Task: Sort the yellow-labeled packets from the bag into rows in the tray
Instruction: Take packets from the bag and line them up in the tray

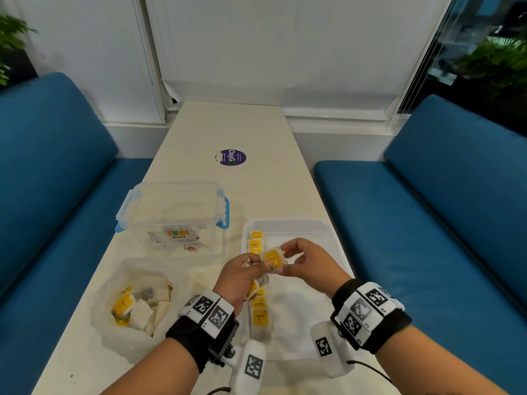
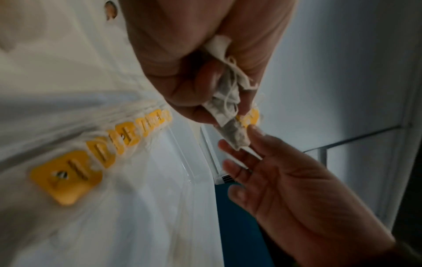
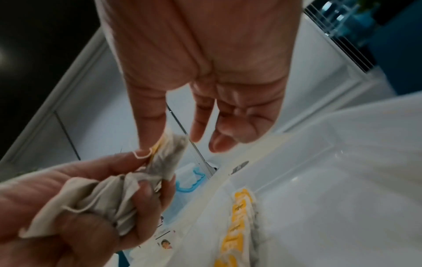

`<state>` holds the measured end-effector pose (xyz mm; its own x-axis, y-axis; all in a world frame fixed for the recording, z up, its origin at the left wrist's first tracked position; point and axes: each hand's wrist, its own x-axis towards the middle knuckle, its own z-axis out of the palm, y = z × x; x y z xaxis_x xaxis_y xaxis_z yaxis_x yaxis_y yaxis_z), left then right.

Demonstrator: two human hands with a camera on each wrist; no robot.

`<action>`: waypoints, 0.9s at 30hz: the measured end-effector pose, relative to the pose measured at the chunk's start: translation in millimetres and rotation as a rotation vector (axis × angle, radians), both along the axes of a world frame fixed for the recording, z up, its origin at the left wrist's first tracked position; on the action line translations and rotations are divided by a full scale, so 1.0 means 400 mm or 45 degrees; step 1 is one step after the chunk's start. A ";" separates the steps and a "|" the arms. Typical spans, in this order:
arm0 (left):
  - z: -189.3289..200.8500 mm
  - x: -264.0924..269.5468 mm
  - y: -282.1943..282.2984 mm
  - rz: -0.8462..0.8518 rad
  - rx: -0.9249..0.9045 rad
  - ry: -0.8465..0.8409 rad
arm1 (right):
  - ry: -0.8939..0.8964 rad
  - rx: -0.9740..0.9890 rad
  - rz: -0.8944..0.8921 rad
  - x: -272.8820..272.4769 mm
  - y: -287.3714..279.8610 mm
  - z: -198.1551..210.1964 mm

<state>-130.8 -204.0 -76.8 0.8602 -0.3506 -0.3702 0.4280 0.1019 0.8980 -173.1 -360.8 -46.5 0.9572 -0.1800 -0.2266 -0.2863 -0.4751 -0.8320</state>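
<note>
Over the white tray (image 1: 288,222) my left hand (image 1: 256,266) grips a bunch of tea-bag packets (image 2: 228,94) with loose strings. My right hand (image 1: 283,260) pinches one yellow-labeled packet (image 1: 272,258) at the top of that bunch, thumb below and fingers above. In the right wrist view the thumb (image 3: 150,130) lies against this packet (image 3: 169,153). A row of yellow-labeled packets (image 1: 258,309) runs along the tray's left side, partly hidden under my left hand. The clear plastic bag (image 1: 114,332) at the left holds more packets (image 1: 122,305).
A clear lidded box with blue clasps (image 1: 171,206) stands behind the bag. A purple round sticker (image 1: 231,157) lies farther back on the white table (image 1: 228,124). Blue benches (image 1: 57,195) flank the table on both sides. The tray's right half (image 1: 308,309) is bare.
</note>
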 end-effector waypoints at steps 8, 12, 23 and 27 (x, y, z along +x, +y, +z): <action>0.013 0.014 -0.005 -0.012 0.142 -0.186 | -0.155 0.079 -0.058 0.039 -0.012 0.026; -0.009 0.027 0.023 0.036 0.173 -0.049 | -0.093 0.387 -0.193 0.061 -0.048 0.034; -0.021 0.016 0.026 0.002 -0.008 0.244 | 0.266 0.082 -0.200 0.192 -0.084 -0.068; -0.019 0.014 0.024 0.002 -0.080 0.256 | 0.096 0.458 -0.307 0.208 -0.087 -0.095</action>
